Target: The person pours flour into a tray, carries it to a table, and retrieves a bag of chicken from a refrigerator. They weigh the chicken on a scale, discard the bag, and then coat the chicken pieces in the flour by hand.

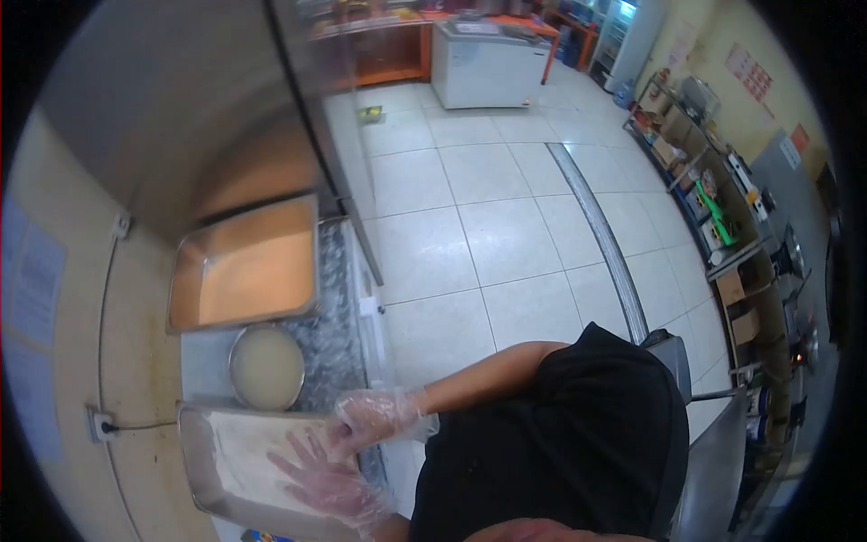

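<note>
My left hand (323,481), in a clear plastic glove, is spread flat over a metal tray (206,470) at the lower left, with white powdery or pale material (248,452) on its bottom. My right hand (368,421), also gloved, is closed at the tray's right edge and touches or nearly touches the left hand's fingers; what it pinches is too small to tell. Just behind the tray stands a round metal bowl (268,369) of cloudy pale liquid. Beyond the bowl lies a deep rectangular metal pan (244,266) with an orange tint inside.
A tall steel cabinet (181,99) rises behind the pan. A cable and socket (97,425) are on the left wall. Tiled floor (470,235) with a metal drain strip (601,230) lies to the right. Further off are a white chest freezer (488,68) and loaded shelves (691,181).
</note>
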